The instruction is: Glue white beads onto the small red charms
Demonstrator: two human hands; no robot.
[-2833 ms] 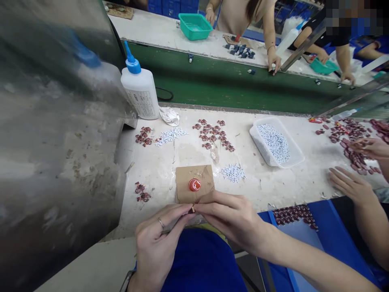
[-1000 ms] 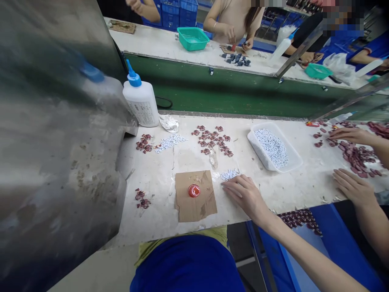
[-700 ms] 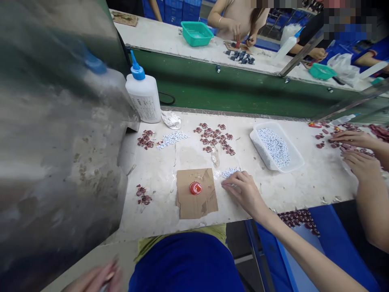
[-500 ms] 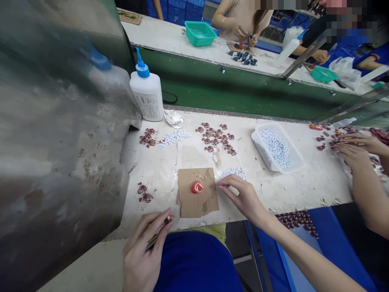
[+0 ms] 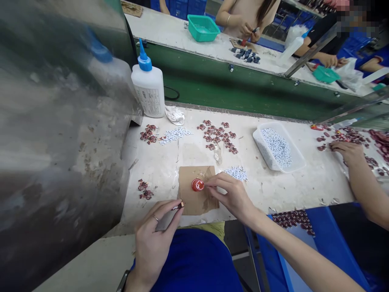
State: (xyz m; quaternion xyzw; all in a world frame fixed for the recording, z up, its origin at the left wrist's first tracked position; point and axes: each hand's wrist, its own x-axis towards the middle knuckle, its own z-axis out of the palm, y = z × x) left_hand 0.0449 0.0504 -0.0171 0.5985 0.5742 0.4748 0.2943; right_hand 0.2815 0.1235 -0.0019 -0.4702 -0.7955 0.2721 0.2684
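My left hand (image 5: pixel 159 233) pinches a small dark brown piece (image 5: pixel 178 206) between thumb and fingertips, just off the near left corner of a cardboard square (image 5: pixel 190 205). A small red cap-like cup (image 5: pixel 197 185) with a shiny surface sits on the cardboard. My right hand (image 5: pixel 231 194) is closed in a pinch, its fingertips at the cup's right edge; whatever they hold is too small to make out. Right of the cardboard lies a scatter of tiny white-and-blue bits (image 5: pixel 237 173). Similar brown pieces (image 5: pixel 145 190) lie in a small group to the left.
A white bottle with a blue nozzle (image 5: pixel 148 91) stands at the back left beside a metal panel (image 5: pixel 75 162). More brown pieces (image 5: pixel 217 136) lie behind the cardboard. A translucent tub (image 5: pixel 299 162) holds white-and-blue bits. A co-worker's hand (image 5: pixel 349 153) reaches over brown pieces at right.
My right hand has moved left from beside the cardboard to the red cup. My left hand has come up and right with the brown piece. One co-worker's hand at right has left the pieces.
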